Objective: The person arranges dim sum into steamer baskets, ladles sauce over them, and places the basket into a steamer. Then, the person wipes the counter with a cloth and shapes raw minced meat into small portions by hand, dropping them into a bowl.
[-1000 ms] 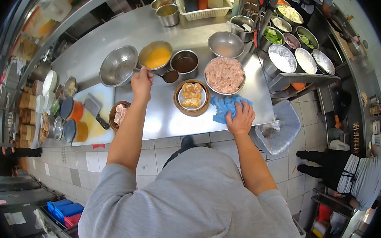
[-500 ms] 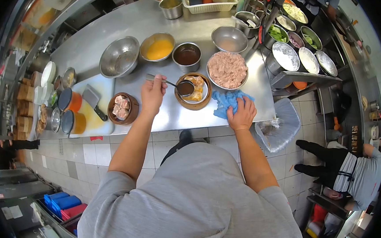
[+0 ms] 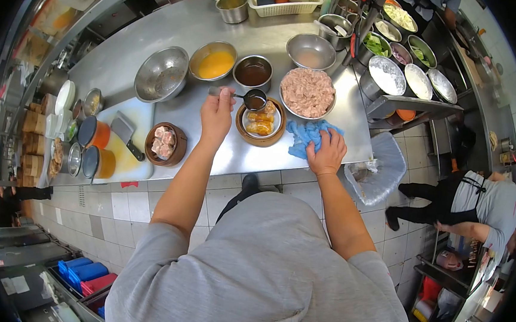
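Our left hand (image 3: 216, 115) is closed around the handle of a ladle (image 3: 254, 100), gripping near the tail end, which keeps the fingers clear of the dark sauce in the bowl of it. The ladle hangs just over the far rim of the bamboo steamer (image 3: 261, 123), at about twelve o'clock on that basket, so any drip would land on the rolls (image 3: 260, 120) sitting on the small plate inside. The sauce bowl (image 3: 253, 73) stands just beyond the steamer, at twelve o'clock from it, a short reach for the ladle. Our right hand (image 3: 328, 155) lies palm down, fingers spread, pressing on a blue cloth (image 3: 304, 135) at three o'clock of the steamer; it looks parked there to brace us and keep the cloth handy. Beyond the cloth sits the big bowl of minced meat (image 3: 307, 92), and at ten o'clock from the sauce bowl a bowl of yellow liquid (image 3: 214, 64), then an empty steel bowl (image 3: 161, 80) further left. A second steamer (image 3: 164, 144) with pale dumplings waits at nine o'clock of our left hand, beside a cutting board (image 3: 127, 165) with a cleaver (image 3: 125, 135) on it. All of it rests on the steel worktop (image 3: 177, 33), and another person (image 3: 482, 206) bends over at far right.
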Demonstrator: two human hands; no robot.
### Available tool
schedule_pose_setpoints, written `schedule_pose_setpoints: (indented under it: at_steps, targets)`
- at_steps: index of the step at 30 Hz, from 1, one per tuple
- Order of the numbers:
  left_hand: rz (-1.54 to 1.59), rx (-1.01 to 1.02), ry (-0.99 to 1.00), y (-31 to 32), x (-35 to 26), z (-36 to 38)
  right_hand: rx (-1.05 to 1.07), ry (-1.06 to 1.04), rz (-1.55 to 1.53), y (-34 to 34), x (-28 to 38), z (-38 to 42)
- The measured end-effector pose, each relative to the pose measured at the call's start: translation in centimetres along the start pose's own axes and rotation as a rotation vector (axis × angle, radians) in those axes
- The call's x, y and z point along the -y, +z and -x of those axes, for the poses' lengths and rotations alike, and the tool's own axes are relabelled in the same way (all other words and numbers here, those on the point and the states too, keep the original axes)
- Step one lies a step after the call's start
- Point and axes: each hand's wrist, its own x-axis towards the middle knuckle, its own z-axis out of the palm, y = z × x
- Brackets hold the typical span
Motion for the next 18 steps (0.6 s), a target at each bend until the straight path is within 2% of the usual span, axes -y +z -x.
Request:
schedule_pose_setpoints:
  at_steps: [5, 8, 11, 15, 18]
  targets:
    - [-0.105, 0.094, 0.105, 1.6, -0.9, -0.6, -0.014, -0.003, 0.010, 0.2, 0.1, 0.1]
    - [-0.176, 0.060, 0.155, 2.0, -0.9, -0.9, -0.021, -0.004, 0.002, 0.0, 0.2, 0.0]
    - [-0.292, 0.046, 0.215, 0.6, -1.0, -1.0, -0.008, 0.002, -0.004, -0.1, 0.1, 0.0]
    - [-0.303, 0.043, 0.188, -1.6, -1.6, 0.0, -0.016, -0.003, -0.007, 0.0, 0.1, 0.0]
    - [-0.444, 0.151, 0.284, -2.3, -2.6, 1.6, -0.016, -0.005, -0.009, -0.1, 0.1, -0.1]
